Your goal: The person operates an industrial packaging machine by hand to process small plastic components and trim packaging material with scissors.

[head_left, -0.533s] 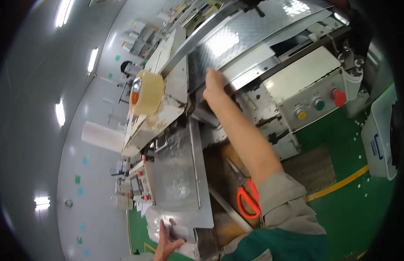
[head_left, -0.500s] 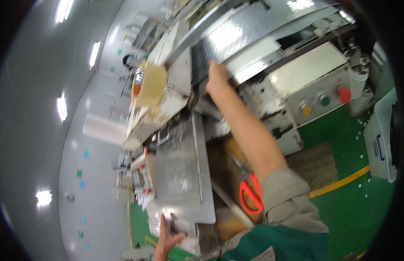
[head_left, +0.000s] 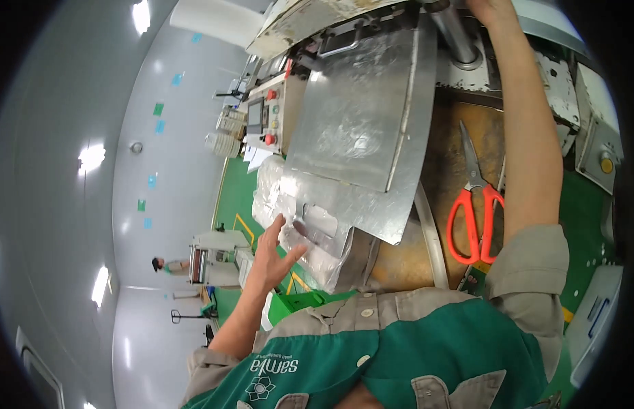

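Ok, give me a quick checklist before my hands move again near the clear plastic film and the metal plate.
1. Left hand open, fingers spread on the crinkled clear plastic film: ok.
2. Right hand reaching up at the picture's top edge; its grip: cannot tell.
3. Orange-handled scissors lying closed beside the right forearm, not held: ok.
4. Shiny flat metal plate has nothing loose lying on it: ok.
5. Film lies smooth: not ok, it is wrinkled.

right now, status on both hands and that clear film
Left hand open, fingers spread on clear film. Right hand up at machine top, grip unclear. Red scissors lie untouched beside right forearm.
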`<state>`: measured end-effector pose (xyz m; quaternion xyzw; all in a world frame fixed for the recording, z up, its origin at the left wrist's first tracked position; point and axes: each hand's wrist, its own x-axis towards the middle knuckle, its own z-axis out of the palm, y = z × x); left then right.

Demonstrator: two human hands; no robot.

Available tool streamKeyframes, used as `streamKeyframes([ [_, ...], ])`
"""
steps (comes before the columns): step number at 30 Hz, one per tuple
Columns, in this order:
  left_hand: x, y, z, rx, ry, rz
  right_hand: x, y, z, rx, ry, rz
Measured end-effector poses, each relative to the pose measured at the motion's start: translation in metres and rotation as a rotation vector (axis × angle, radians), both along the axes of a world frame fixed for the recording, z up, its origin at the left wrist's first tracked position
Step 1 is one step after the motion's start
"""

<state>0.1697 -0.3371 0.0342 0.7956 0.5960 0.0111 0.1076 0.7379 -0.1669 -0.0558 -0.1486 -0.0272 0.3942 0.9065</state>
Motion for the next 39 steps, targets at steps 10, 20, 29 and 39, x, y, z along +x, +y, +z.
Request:
streamKeyframes([
  [10,0.028,0.019,-0.007,-0.05,-0.06,-0.147,0.007,-0.017,0.004,0.001,-0.082,-0.015],
  [20,0.023,0.058,-0.027,-0.134,-0.628,0.342,0.0,-0.017,0.003,0.038,-0.128,-0.016],
  [29,0.018,0.065,-0.032,-0.172,-0.706,0.315,0.012,-0.01,-0.017,0.126,-0.115,0.054],
  [39,0.034,0.079,-0.025,-0.123,-0.723,0.232,0.001,-0.02,-0.001,0.051,-0.101,0.0],
])
